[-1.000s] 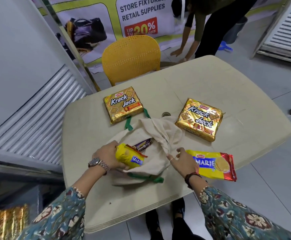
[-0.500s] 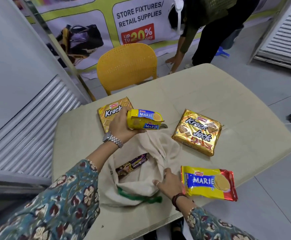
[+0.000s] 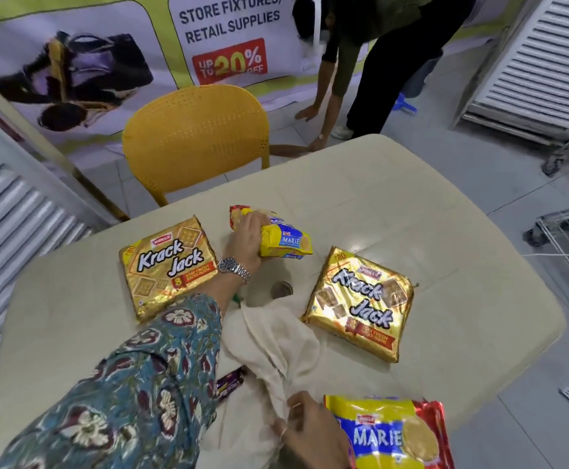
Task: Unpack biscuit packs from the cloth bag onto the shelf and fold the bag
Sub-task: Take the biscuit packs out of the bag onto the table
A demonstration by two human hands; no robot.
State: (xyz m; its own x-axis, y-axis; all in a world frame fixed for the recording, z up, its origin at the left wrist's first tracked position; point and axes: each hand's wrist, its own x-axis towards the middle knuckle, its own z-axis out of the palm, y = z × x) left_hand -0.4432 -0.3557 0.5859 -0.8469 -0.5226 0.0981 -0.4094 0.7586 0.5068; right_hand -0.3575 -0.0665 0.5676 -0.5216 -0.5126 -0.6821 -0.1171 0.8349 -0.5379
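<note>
Two Krack Jack packs (image 3: 169, 267) (image 3: 361, 304) on worktop (image 3: 445, 231) | left hand (image 3: 246, 240) grips Marie pack (image 3: 285, 242) above it | right hand (image 3: 305, 431) pinches cloth bag (image 3: 276, 340) mouth | packs light, crushable, slick foil: hold flat sides | bag limp: take by edges

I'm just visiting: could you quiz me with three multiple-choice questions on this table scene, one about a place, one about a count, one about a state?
1. Where is the purple pack?
A. on the chair
B. poking from the cloth bag
C. on the floor

2. How many gold Krack Jack packs lie on the table?
A. one
B. two
C. four

3. What is the left hand doing?
A. gripping a Marie pack
B. resting flat
C. folding the bag

Answers: 1 B, it sticks out by the sleeve; 2 B, one left, one right; 3 A, fingers wrap the pack.
</note>
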